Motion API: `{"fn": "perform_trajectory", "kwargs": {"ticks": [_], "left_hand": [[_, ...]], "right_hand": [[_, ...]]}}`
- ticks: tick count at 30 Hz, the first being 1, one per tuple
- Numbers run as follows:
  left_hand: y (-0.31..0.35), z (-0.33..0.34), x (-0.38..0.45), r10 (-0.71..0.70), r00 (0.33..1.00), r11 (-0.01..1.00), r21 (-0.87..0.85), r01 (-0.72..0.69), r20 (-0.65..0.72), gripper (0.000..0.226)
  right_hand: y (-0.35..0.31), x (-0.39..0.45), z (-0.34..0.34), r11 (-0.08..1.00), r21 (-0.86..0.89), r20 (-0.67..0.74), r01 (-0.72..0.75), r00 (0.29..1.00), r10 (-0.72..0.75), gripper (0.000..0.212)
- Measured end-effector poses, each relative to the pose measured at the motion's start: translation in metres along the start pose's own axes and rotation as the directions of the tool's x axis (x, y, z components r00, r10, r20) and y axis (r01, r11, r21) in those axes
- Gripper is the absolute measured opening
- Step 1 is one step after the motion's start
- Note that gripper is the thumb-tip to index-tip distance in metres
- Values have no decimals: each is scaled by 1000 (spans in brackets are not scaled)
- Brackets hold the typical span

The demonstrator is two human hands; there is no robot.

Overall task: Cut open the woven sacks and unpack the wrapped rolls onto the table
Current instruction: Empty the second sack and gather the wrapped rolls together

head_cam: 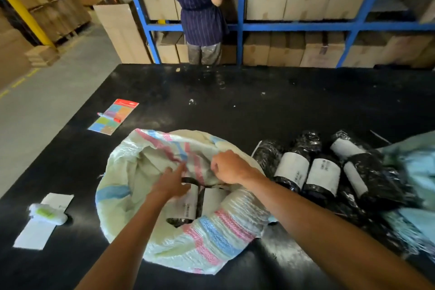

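Woven plastic, pale with pink and blue stripes: the sack (200, 242) is spread open on the black counter (259, 101), near the front edge. Two wrapped rolls (186, 205) with white labels are seen inside its mouth. The left hand (170, 183) is reached in over them, fingers extended, nothing gripped. The sack's upper flap is pinched by the right hand (227, 167) at 12 o'clock of the opening. At 3 o'clock of the sack, unpacked rolls (322, 174) in black film are laid side by side. At 9 o'clock, a white paper (35, 235) is seen; at 11 o'clock, a coloured card (113, 116). Beyond the counter, a person (200, 7) is stood at blue shelving (306, 26).
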State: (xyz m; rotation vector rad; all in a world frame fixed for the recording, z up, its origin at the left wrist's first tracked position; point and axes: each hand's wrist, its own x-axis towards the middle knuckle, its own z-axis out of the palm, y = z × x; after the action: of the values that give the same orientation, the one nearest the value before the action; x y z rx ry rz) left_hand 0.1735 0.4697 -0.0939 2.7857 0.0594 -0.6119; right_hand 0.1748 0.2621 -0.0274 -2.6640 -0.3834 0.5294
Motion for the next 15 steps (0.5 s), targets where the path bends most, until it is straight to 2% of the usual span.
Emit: {"fn": "perform_trajectory", "kwargs": {"ticks": [1, 2, 4, 6, 8, 9, 11, 13, 15], "left_hand": [[19, -10, -5, 29, 993, 997, -63, -37, -115, 67], [35, -21, -11, 32, 974, 989, -134, -64, -226, 52], [82, -41, -28, 37, 917, 959, -245, -145, -397, 31], [130, -50, -40, 100, 854, 922, -276, -273, -511, 20], [180, -44, -46, 210, 811, 855, -300, -423, -546, 12], [206, -34, -47, 267, 804, 815, -320, -483, -532, 10], [250, -7, -50, 388, 813, 768, -335, -546, -434, 10], [287, 36, -50, 514, 831, 778, -292, -556, -214, 11], [316, 88, -52, 568, 822, 814, -166, -557, 28, 33]], "right_hand": [[10, -8, -12, 977, 213, -58, 12, 998, 1, 19], [16, -17, -23, 906, 423, -116, 31, 993, 20, 20], [45, -35, -46, 744, 666, -215, 50, 968, 127, 20], [92, -53, -62, 675, 738, -228, 1, 941, 248, 20], [155, -70, -68, 767, 633, -284, -105, 890, 356, 18], [189, -83, -70, 823, 529, -324, -209, 846, 423, 14], [248, -109, -69, 855, 333, -429, -398, 743, 513, 18], [293, -132, -64, 813, 254, -475, -524, 664, 577, 40], [326, -149, -57, 734, 269, -367, -624, 638, 677, 72]]}}
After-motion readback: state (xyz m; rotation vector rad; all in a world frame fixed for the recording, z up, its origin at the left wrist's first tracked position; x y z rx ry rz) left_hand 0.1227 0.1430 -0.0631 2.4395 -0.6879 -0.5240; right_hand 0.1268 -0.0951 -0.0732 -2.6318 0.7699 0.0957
